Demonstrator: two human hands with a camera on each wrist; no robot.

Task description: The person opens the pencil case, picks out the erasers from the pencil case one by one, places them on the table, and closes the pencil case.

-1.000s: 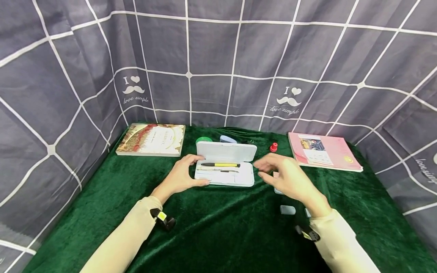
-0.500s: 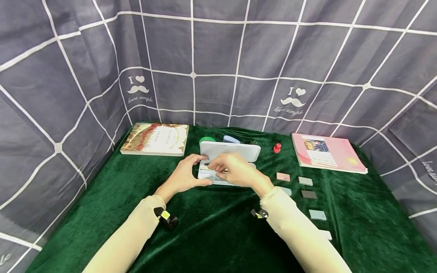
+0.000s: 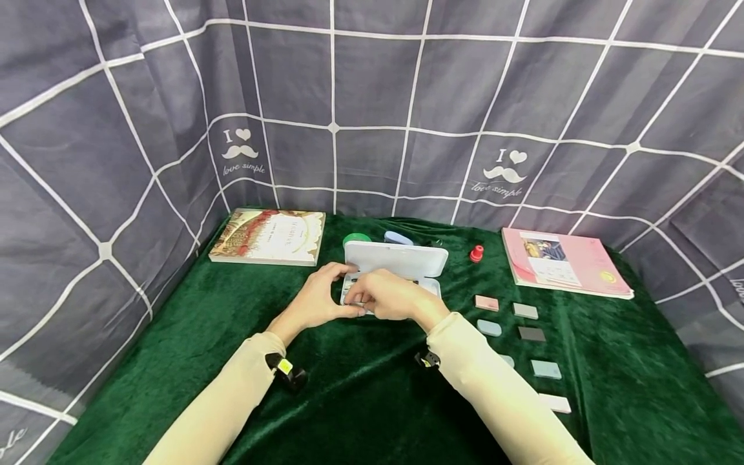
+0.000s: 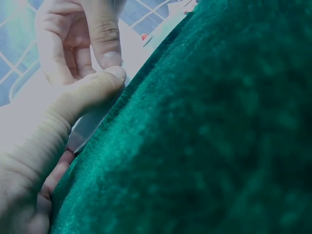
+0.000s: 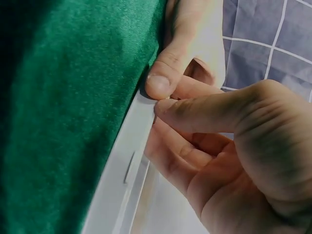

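Note:
A white pencil case (image 3: 433, 288) stands with its lid (image 3: 407, 259) raised, on the green cloth. My left hand (image 3: 316, 298) grips its left end, thumb along the front edge and fingers behind. Inside the case's left part is my right hand (image 3: 391, 296), fingers curled. The right wrist view has the right thumb (image 5: 204, 114) close to its fingers beside the left thumb (image 5: 163, 80), above the case's white front edge (image 5: 117, 180). A tiny pale bit shows by the fingertips; what it belongs to is hidden. Most of the case's contents are covered by the right hand.
Right of the case lie several small blocks, among them a pink block (image 3: 486, 303) and a dark one (image 3: 531, 334). Behind it are a green round thing (image 3: 356, 237) and a light-blue object (image 3: 398, 237). A red piece (image 3: 476, 253), a book (image 3: 268, 237) and a pink book (image 3: 566, 263) lie farther back.
My right hand has come left from beside the case into it, then farther toward its left end. It now covers the yellow-and-black pen seen earlier. The left hand keeps its grip.

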